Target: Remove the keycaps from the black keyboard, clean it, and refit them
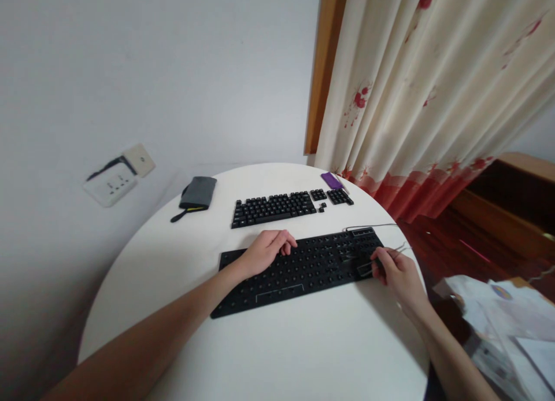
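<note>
A black keyboard [312,265] with its keycaps off lies across the middle of a round white table [277,343], its bare switches showing. My left hand [269,250] rests over its left half, fingers curled in and pressed together; whatever is under them, if anything, is hidden. At the keyboard's right end, my right hand [392,269] is closed on a thin wire tool that looks like a wire keycap puller [402,247]. Its wires stick out on both sides of the fingers, low over the number pad. Behind the keyboard, loose black keycaps [275,208] are laid out in keyboard order.
A grey pouch [198,192] with a strap sits at the back left. A purple item [331,180] lies near the back right edge. The keyboard's cable [373,225] runs off rightward. Papers and bags [503,314] are piled right of the table; a curtain [416,100] hangs behind.
</note>
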{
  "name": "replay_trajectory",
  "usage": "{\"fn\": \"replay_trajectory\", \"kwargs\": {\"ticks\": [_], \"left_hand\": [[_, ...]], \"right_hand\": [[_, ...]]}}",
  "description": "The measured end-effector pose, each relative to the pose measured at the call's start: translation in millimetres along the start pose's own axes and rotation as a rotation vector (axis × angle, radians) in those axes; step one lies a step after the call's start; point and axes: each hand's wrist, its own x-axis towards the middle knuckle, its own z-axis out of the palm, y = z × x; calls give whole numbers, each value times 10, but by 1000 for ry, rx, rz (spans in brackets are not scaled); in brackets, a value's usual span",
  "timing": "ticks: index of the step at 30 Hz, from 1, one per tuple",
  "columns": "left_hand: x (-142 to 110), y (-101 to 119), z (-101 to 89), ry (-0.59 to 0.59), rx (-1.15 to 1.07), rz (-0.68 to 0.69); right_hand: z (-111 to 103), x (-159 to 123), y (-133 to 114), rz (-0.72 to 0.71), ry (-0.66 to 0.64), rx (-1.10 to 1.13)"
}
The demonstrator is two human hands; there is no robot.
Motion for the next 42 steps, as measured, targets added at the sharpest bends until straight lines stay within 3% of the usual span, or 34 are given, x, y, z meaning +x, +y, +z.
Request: {"fn": "replay_trajectory", "kwargs": {"ticks": [5,12,15,18,23,28,42], "left_hand": [[5,-32,-21,-16,29,1],[8,-11,-37,-17,-21,9],[12,-30,-24,25,-84,41],[19,-62,-13,87,-65,36],[31,-60,-4,126,57,-6],[26,-51,0,126,-1,-4],[32,-55,-55,91,-52,12]], "right_hand": [[131,77,-349,-80,45,84],[881,320,-1016,-382,-210,17],[1169,393,-1061,-422,-266,54],[1320,401,-965,-370,-291,129],[1336,345,-757,-299,-344,217],[1310,314,-667,-276,-392,251],[1280,236,-674,-480,-442,154]]}}
